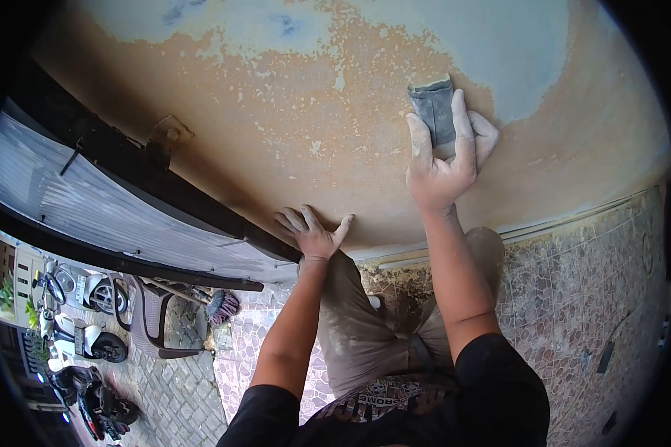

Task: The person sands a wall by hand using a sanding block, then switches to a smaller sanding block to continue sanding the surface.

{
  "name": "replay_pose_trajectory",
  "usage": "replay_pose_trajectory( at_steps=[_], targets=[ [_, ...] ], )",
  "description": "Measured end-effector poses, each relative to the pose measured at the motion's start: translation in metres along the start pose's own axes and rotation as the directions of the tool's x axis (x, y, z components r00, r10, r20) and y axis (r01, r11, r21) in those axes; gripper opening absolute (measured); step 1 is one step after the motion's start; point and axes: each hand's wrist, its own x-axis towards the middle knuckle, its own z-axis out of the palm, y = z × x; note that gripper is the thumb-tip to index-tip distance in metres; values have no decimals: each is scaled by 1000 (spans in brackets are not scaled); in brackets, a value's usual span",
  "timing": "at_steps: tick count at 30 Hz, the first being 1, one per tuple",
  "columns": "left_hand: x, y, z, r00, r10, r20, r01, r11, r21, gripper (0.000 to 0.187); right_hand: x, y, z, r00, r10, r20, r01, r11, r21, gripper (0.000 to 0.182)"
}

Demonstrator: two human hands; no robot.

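Observation:
My right hand [452, 160], its fingers whitened with dust, grips a piece of dark grey folded sandpaper [434, 108] between thumb and fingers. The sandpaper lies against the wall [268, 141], just below a pale blue-grey painted area; whether something is wrapped inside it cannot be seen. Lower and to the left, my left hand [314, 232] rests on the wall with fingers spread, holding nothing. Orange-tan patches with flecks of pale coating cover much of the wall around both hands.
A black-framed corrugated sheet [112, 197] runs along the left, close to my left hand. Beyond it stand a brown woven chair [153, 313], a mop head [222, 306] and several motorbikes [82, 335]. Patterned tiles [566, 298] cover the floor; a dark flat object [606, 357] lies at right.

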Motion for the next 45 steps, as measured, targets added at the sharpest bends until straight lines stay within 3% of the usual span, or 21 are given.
replay_pose_trajectory(
  at_steps=[2, 4, 6, 9, 11, 12, 13, 15, 18, 20, 21, 22, 25, 28, 29, 31, 33, 36, 38, 41, 45],
  targets=[
    [1, 4, -3, 1000, -8, 9, 8, 1000, -9, 136, 1, 0, 5, 997, -19, -74, 17, 1000, -19, 60],
    [1, 4, -3, 1000, -26, 11, 26, 1000, -7, 137, -57, 8, 6, 994, -105, 6, 106, 993, -45, 59],
    [2, 5, -3, 1000, -26, -6, 26, 1000, -5, 131, -110, 25, -24, 863, -376, 338, 417, 907, -56, 56],
    [2, 5, -4, 997, -65, 39, 65, 998, -2, 127, -129, 41, -56, 777, -303, 552, 382, 924, -29, 49],
    [5, 6, -6, 1000, -2, 3, 2, 1000, 21, 138, -88, 30, -51, 901, -155, 406, 216, 970, -108, 51],
    [-2, 5, -6, 1000, -19, 19, 19, 1000, -4, 138, -64, 23, -43, 970, -45, 241, 62, 996, -62, 53],
    [-1, 2, 0, 999, -31, 18, 32, 999, -29, 138, -35, 19, -30, 996, 73, 60, -73, 997, 9, 55],
    [-2, 0, -2, 999, -26, 41, 27, 999, -18, 140, 11, 5, -21, 972, 217, -88, -212, 975, 63, 57],
    [6, 4, -5, 999, 26, -18, -26, 1000, 7, 141, -32, 2, 2, 981, 150, -120, -146, 989, 34, 55],
    [8, 6, -8, 1000, 28, -12, -28, 1000, 6, 143, -93, 17, -10, 963, -216, 160, 237, 963, -128, 53],
    [10, 4, -5, 999, 30, -17, -30, 1000, 6, 143, -122, 25, -20, 918, -281, 281, 318, 943, -96, 52],
    [6, 3, -3, 999, 31, -19, -31, 1000, -4, 142, -140, 28, -32, 852, -337, 402, 389, 920, -53, 52],
    [6, 5, -5, 999, 36, -17, -36, 999, 1, 143, -132, 23, -43, 791, -292, 538, 363, 931, -28, 53],
    [4, 7, -7, 1000, 23, 3, -23, 1000, 13, 146, -69, 1, -19, 971, -98, 220, 123, 987, -103, 54],
    [5, 7, -5, 1000, 9, -5, -9, 1000, 9, 147, -45, -1, -6, 996, -39, 81, 41, 999, -24, 58],
    [9, 7, -5, 999, 32, -11, -31, 999, 34, 151, -23, -7, 6, 999, -37, 17, 38, 997, -73, 61],
    [10, 7, -8, 999, 44, -8, -44, 998, 47, 151, -39, -13, 17, 995, 67, -80, -66, 998, 19, 64],
    [-1, -3, -1, 999, 25, 32, -25, 1000, 16, 147, -128, -1, -7, 914, -259, 313, 288, 956, -51, 54],
    [0, -1, -4, 999, 24, 36, -25, 1000, 9, 145, -168, 14, -29, 827, -230, 513, 282, 959, -24, 51],
    [-4, 0, -5, 998, 8, 60, -10, 1000, 27, 142, -131, -13, -17, 913, -92, 398, 129, 989, -66, 51],
    [-3, -3, 2, 999, -7, 43, 7, 1000, 10, 141, -47, -43, 20, 995, 27, 93, -27, 1000, -9, 58]
  ],
)
